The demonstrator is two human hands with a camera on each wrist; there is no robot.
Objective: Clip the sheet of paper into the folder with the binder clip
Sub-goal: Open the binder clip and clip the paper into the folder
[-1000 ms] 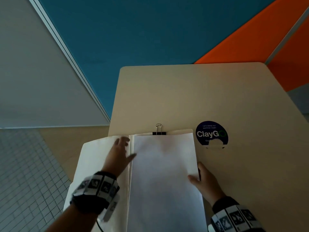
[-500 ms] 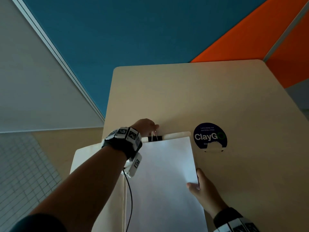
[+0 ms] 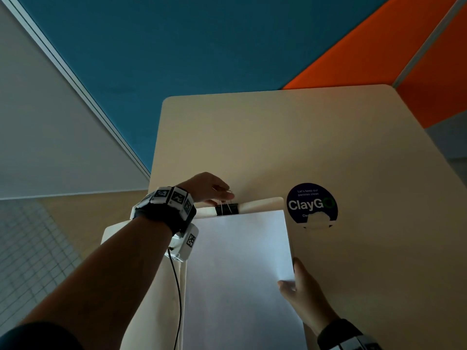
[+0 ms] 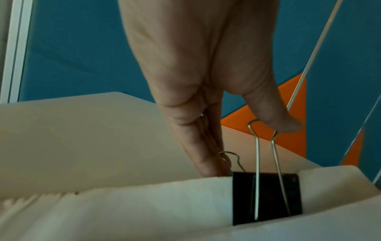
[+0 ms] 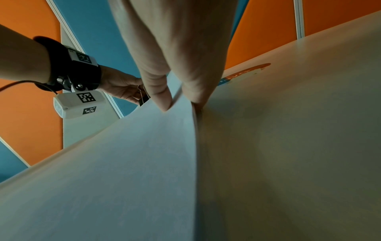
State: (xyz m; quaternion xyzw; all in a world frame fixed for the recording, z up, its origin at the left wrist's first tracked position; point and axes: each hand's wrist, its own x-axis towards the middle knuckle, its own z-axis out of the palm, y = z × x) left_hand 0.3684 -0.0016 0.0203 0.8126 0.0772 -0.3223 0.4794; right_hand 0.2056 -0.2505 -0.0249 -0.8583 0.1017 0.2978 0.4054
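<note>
At a pale tabletop, a person's left hand reaches across an open manila folder and pinches the two wire handles of a black binder clip, thumb on one loop and fingers on the other. The clip sits on the folder's far edge, its black body lying along that edge and its handles standing up toward the hand. The white sheet of paper lies on the folder's right-hand leaf with its long axis running toward the person; its top edge stops just short of the clip, so the clip appears to bite the folder alone. The right hand grips the sheet's right edge between thumb and fingers, lifting it slightly. The coming move likely turns on that gap: the sheet must slide away from the person, under the clip's mouth, while the left hand, the nearer one, squeezes it wide. A round ClayGo sticker sits just beside the folder's far right corner.
</note>
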